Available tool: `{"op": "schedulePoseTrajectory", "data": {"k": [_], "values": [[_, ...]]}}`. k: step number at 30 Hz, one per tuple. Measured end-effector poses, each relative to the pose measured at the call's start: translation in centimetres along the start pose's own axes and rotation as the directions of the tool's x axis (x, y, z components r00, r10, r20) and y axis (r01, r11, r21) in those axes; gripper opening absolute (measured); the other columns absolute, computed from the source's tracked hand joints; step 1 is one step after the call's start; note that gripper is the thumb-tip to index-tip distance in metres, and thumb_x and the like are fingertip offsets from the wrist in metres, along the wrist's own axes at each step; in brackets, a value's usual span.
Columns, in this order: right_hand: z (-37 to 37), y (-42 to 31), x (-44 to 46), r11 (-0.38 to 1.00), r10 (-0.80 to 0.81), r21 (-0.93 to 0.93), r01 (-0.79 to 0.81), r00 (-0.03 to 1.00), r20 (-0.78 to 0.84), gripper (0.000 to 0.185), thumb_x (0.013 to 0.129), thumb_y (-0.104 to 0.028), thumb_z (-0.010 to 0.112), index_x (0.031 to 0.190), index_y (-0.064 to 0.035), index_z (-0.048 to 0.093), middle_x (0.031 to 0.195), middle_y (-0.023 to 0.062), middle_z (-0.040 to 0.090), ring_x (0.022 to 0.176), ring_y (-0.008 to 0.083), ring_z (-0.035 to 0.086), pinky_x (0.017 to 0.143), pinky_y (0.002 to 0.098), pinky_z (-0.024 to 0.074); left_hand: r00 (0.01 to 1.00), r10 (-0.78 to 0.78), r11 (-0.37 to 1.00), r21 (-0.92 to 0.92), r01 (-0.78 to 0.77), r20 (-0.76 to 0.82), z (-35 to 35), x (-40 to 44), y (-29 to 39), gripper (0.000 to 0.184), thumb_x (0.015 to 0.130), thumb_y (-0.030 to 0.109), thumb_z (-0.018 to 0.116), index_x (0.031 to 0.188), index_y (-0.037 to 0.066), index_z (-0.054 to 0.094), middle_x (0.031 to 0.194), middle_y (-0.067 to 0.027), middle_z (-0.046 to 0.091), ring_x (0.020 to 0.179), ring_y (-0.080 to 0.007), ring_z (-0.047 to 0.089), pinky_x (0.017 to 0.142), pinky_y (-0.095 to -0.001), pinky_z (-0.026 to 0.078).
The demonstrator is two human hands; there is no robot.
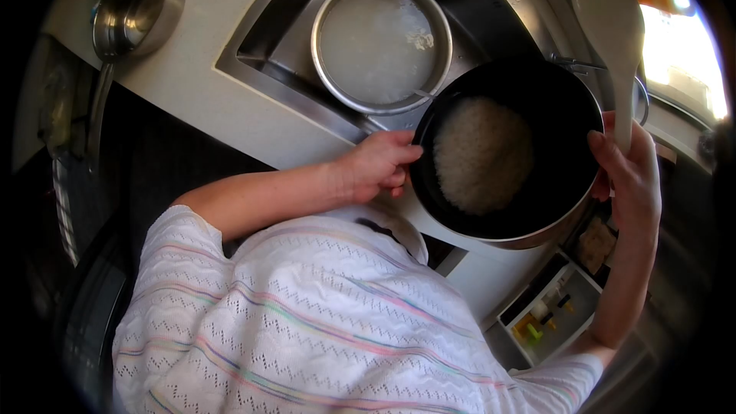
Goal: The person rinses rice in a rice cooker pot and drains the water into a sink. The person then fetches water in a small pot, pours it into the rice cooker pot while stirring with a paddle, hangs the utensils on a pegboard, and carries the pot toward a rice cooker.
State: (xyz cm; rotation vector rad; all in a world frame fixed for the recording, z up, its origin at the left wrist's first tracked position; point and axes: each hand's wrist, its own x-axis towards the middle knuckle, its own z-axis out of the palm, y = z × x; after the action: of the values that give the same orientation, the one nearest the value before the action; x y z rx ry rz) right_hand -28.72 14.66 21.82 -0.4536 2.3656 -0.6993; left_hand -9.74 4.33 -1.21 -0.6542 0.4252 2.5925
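Observation:
A black pot [563, 126] is held up at the sink's near right side, partly overlapping it, with white rice [483, 157] gathered toward the left of its inside. My left hand [377, 165] is closed on the pot's left rim, thumb on top and fingers curled. On the opposite side, my right hand [630, 169] grips the pot's right rim. A white rice paddle [609, 19] also stands up out of that hand, its broad end away from me. Left of the pot, a round metal bowl [376, 46] of cloudy, whitish water sits in the sink.
The steel sink [284, 54] is set in a pale countertop [203, 19]. A metal saucepan [138, 11] rests on the counter at far left, its handle past the edge. An open drawer [552, 310] with small colored items is below right. Bright light enters at upper right.

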Motion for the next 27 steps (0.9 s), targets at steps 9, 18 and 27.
{"op": "schedulePoseTrajectory", "data": {"k": [9, 18, 27], "values": [[-0.14, -0.04, 0.20, 1.000, -0.002, -0.007, 0.002, 1.000, 0.026, 0.024, 0.083, -0.022, 0.067, 0.085, -0.0057, 0.050, 0.053, -0.0048, 0.044, 0.035, 0.0043, 0.041, 0.032, 0.0175, 0.0306, 1.000, -0.007, 1.000, -0.005, 0.007, 0.000, 0.05, -0.02, 0.07, 0.010, 0.091, 0.014, 0.046, 0.098, 0.010, 0.052, 0.070, 0.0023, 0.050, 0.040, -0.0053, 0.033, 0.038, -0.0250, 0.038], [-0.01, -0.35, 0.20, 1.000, 0.002, -0.010, -0.001, 1.000, 0.027, 0.025, 0.082, -0.022, 0.068, 0.086, -0.0054, 0.050, 0.053, -0.0043, 0.044, 0.036, 0.0044, 0.041, 0.032, 0.0179, 0.0307, 1.000, -0.010, 1.000, -0.009, 0.010, 0.003, -0.13, 0.08, -0.08, 0.010, 0.091, 0.014, 0.046, 0.097, 0.010, 0.053, 0.071, 0.0018, 0.050, 0.040, -0.0059, 0.033, 0.039, -0.0254, 0.037], [0.11, -0.61, 0.27, 1.000, 0.005, -0.025, -0.004, 0.999, 0.033, 0.024, 0.083, -0.022, 0.067, 0.086, -0.0052, 0.050, 0.053, -0.0047, 0.044, 0.036, 0.0042, 0.042, 0.032, 0.0179, 0.0310, 1.000, -0.005, 1.000, -0.009, 0.005, -0.005, -0.11, 0.09, -0.10, 0.012, 0.091, 0.014, 0.046, 0.098, 0.009, 0.054, 0.070, 0.0016, 0.050, 0.039, -0.0060, 0.033, 0.039, -0.0260, 0.038]]}}
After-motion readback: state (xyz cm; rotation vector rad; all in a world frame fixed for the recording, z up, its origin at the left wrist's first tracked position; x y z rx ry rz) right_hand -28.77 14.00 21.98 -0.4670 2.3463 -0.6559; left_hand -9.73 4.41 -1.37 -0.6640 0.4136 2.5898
